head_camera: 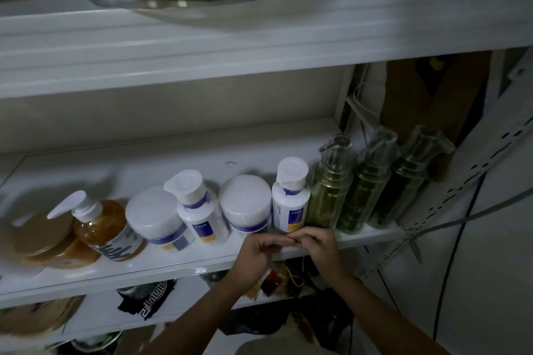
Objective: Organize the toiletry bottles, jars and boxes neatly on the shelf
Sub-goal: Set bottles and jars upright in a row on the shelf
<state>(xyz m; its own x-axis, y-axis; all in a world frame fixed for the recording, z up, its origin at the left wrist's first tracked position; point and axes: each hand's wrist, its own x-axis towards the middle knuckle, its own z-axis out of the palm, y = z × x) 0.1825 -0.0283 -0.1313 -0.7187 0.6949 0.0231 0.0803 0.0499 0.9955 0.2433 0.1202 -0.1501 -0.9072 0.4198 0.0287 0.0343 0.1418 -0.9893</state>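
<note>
A row of toiletries is seen along the front edge of the white shelf (173, 265). From the left end stand a gold-lidded jar (49, 236), an amber pump bottle (101, 225), a white jar (155, 216), a white bottle (199, 207), a second white jar (245, 204) and a second white bottle (291, 199). Three clear green bottles (331, 190) are lined up toward the right end, touching one another. The left hand (256, 253) and right hand (314, 242) are brought together at the front edge, just below the second white bottle, fingertips (291, 236) touching. Both hands are loosely curled and nothing is held.
</note>
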